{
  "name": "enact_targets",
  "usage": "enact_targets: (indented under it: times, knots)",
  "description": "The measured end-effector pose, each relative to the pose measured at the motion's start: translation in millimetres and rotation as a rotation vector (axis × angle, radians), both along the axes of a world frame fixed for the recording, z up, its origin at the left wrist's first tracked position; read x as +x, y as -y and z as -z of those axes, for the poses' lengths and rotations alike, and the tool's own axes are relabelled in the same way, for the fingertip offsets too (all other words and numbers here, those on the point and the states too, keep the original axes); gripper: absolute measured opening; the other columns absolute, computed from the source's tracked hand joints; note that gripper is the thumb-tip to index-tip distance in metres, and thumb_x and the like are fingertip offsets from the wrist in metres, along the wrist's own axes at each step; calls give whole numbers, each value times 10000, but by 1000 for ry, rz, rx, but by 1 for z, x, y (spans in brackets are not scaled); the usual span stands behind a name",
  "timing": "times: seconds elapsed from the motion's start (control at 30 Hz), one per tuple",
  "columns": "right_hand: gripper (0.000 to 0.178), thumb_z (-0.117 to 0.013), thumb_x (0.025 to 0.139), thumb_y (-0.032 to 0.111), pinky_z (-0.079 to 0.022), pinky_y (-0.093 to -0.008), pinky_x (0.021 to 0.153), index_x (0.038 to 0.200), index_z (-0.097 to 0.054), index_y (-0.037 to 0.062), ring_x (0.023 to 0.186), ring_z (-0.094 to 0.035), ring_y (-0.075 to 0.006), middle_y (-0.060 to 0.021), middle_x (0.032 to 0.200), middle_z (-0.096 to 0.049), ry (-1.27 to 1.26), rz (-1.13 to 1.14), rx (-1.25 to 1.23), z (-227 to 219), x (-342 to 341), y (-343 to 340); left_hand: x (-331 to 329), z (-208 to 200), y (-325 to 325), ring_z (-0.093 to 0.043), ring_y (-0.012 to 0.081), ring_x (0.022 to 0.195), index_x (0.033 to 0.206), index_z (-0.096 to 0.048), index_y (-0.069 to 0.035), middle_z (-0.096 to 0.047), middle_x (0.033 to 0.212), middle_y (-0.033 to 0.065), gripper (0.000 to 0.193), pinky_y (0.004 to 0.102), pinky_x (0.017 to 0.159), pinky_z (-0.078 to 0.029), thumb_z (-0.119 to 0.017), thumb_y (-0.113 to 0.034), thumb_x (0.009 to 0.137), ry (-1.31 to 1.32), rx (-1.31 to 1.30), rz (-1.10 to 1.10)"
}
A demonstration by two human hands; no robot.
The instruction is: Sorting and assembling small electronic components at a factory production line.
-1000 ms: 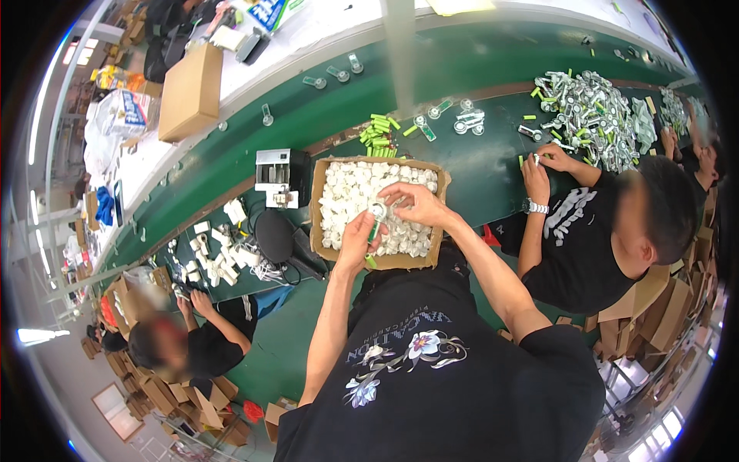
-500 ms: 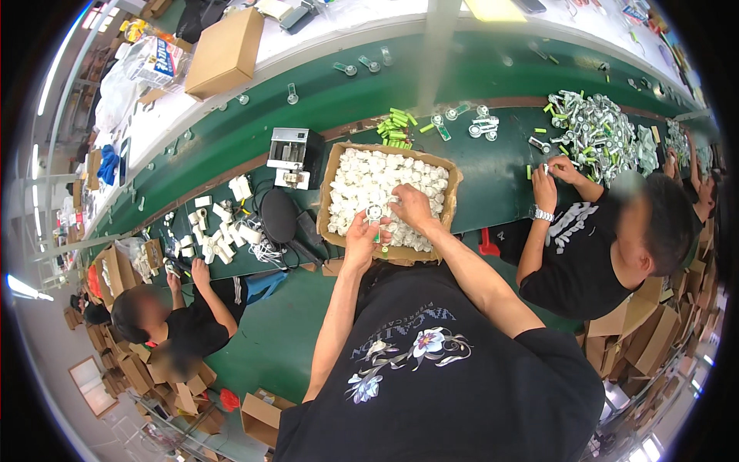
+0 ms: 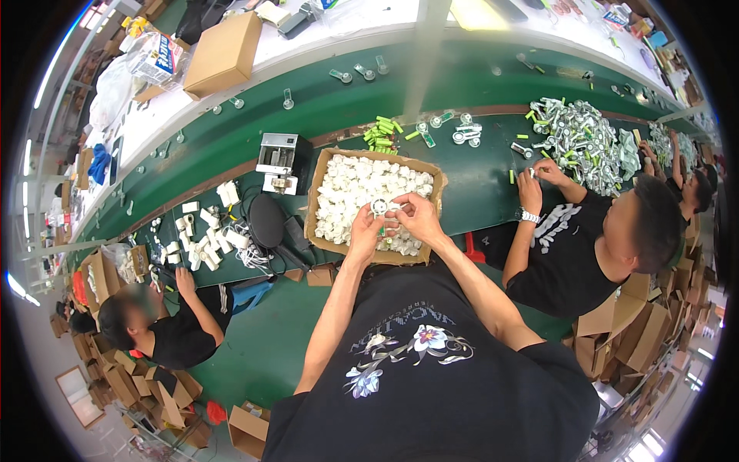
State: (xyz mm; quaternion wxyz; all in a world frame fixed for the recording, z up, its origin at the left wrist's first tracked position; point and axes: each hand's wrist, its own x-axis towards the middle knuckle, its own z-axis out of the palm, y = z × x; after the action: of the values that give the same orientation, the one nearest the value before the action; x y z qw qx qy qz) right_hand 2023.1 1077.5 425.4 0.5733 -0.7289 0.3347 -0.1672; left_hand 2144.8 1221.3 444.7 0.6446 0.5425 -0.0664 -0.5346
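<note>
Over an open cardboard box (image 3: 312,219) filled with small white plastic parts (image 3: 362,181), my hands meet close together. My left hand (image 3: 365,233) is closed on a small device with a round white-rimmed head (image 3: 379,206) and a green circuit board below it. Close against the right side of that head, my right hand (image 3: 419,219) has its thumb and fingers pinched on a small white part (image 3: 396,206), mostly hidden by the fingers.
Behind the box lie green battery cells (image 3: 381,135) and several loose devices (image 3: 466,131). A grey machine (image 3: 279,163) and black round object (image 3: 268,219) stand left. Co-workers sit either side; beside the right one (image 3: 596,239) rises a device heap (image 3: 577,142).
My right hand has come from the white parts in the box to the device in my left hand. The whole view has shifted slightly.
</note>
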Motion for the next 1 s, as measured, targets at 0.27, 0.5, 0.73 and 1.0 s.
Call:
enact_targets:
  times: [0.27, 0.5, 0.73, 1.0]
  knots:
    - [282, -790, 942, 42, -601, -297, 778, 1202, -696, -18, 890, -763, -147, -100, 984, -778, 96, -26, 411, -11, -16, 7, 3, 3, 13, -748, 208, 999, 1510, -440, -44, -694, 1282, 120, 421, 358, 796, -641, -524, -40, 1097, -28, -35, 24]
    - [365, -811, 907, 36, -598, -279, 786, 1248, -687, 0, 877, -729, -118, -87, 963, -754, 160, 93, 260, -36, -7, 10, 5, 1, 17, -737, 199, 971, 1500, -471, -31, -695, 1207, 102, 405, 343, 771, -625, -552, -53, 1104, 25, -53, 74]
    - [293, -808, 923, 12, -583, -251, 790, 1207, -735, -5, 892, -715, -94, -51, 1085, -704, 177, -55, 114, -40, 2, 14, 5, 2, 17, -702, 126, 855, 1477, -555, -20, -704, 1187, 60, 397, 267, 672, -557, -562, -14, 1079, 81, -60, 105]
    - [272, -817, 922, 12, -581, -256, 804, 1185, -761, -29, 906, -704, -92, -39, 1155, -661, 150, -146, 169, -37, 5, 28, 5, 3, 17, -638, 102, 795, 1488, -543, -21, -682, 1077, 25, 398, 263, 661, -522, -576, -51, 1092, 62, -89, 129]
